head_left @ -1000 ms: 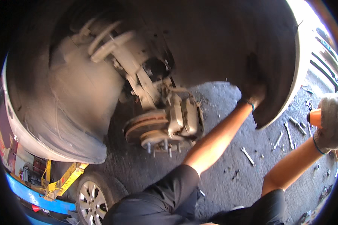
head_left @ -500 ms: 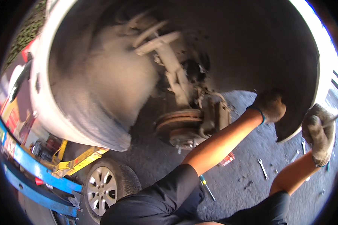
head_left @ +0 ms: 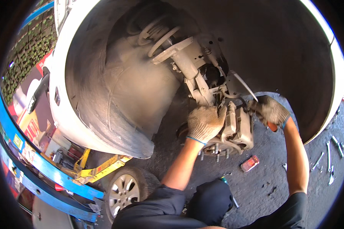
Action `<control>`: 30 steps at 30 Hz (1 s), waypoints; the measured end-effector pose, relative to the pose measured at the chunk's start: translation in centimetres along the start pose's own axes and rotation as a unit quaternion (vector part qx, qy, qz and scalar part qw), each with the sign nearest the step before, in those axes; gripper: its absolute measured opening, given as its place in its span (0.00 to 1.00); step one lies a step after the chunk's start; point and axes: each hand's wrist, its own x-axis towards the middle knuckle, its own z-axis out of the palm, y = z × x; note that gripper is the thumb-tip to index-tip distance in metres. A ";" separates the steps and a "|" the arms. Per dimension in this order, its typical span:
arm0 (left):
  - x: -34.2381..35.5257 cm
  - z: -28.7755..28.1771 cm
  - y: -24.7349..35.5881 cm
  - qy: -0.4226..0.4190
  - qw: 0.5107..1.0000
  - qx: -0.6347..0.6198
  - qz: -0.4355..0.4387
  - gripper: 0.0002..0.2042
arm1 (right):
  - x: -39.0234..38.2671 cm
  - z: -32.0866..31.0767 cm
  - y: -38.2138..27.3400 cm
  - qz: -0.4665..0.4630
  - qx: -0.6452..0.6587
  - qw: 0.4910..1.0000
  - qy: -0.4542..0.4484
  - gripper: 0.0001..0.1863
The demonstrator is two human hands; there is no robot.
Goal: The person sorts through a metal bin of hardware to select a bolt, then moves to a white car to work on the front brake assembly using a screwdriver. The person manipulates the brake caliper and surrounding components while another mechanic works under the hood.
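My left hand (head_left: pixel 206 123), in a knitted glove, lies against the lower end of the dusty strut (head_left: pixel 187 68), just above the brake disc. Its fingers look curled, with the thumb up, and what they grip is hidden. Beside it sits the brake caliper (head_left: pixel 244 128), above the wheel hub with its bare studs (head_left: pixel 217 149). My right hand (head_left: pixel 273 110), gloved too, is closed around a screwdriver with an orange handle (head_left: pixel 272 126). The long metal shaft (head_left: pixel 244 86) slants up and left from the fist, past the caliper's upper right side near the brake hose (head_left: pixel 229 94).
The white fender edge (head_left: pixel 61 110) and dark wheel-arch liner (head_left: pixel 279 45) surround my arms. A removed wheel (head_left: pixel 124 192) lies by the yellow lift arm (head_left: pixel 107 168) and blue lift beams (head_left: pixel 57 171). On the floor are a red packet (head_left: pixel 250 163) and several wrenches (head_left: pixel 328 156).
My left hand has moved left from the rear of the arch onto the strut's lower end. My right hand has come in from the far right to the caliper, bringing the screwdriver.
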 end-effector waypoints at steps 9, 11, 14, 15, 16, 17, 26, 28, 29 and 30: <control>-0.3 -0.4 0.7 0.043 0.983 -0.121 -0.133 0.20 | 5.3 2.5 15.5 0.015 0.031 0.998 -0.044 0.12; -0.8 -0.9 0.5 0.028 0.999 0.037 -0.028 0.18 | 5.3 1.1 14.8 -0.204 -0.216 0.950 -0.094 0.14; -1.0 -0.7 0.6 0.021 0.993 0.089 0.074 0.05 | 4.7 -0.3 13.3 -0.049 -0.015 0.999 0.012 0.09; -0.7 -0.6 0.4 0.033 0.992 0.099 0.070 0.07 | 4.6 -0.6 12.6 0.036 0.171 0.982 0.066 0.08; -0.6 -0.6 0.7 0.006 0.998 0.003 -0.055 0.10 | 4.7 -0.6 11.9 0.069 0.300 0.947 0.088 0.07; -0.3 -0.7 0.8 0.036 0.987 -0.091 -0.131 0.20 | 4.9 -0.9 11.2 -0.070 0.170 0.971 0.153 0.06; 0.2 0.2 0.8 0.040 0.986 -0.118 -0.112 0.18 | 8.1 1.8 12.4 -0.075 -0.265 0.905 0.323 0.10; 0.1 0.4 0.7 0.029 0.984 -0.118 -0.129 0.18 | 8.6 2.4 12.1 -0.072 -0.250 0.907 0.332 0.09; 0.0 0.5 0.6 0.028 0.982 -0.126 -0.141 0.17 | 8.5 2.3 11.7 -0.039 -0.047 0.943 0.327 0.10; 0.0 0.6 0.7 0.029 0.979 -0.132 -0.150 0.16 | 8.7 2.3 11.0 0.002 0.099 0.937 0.335 0.10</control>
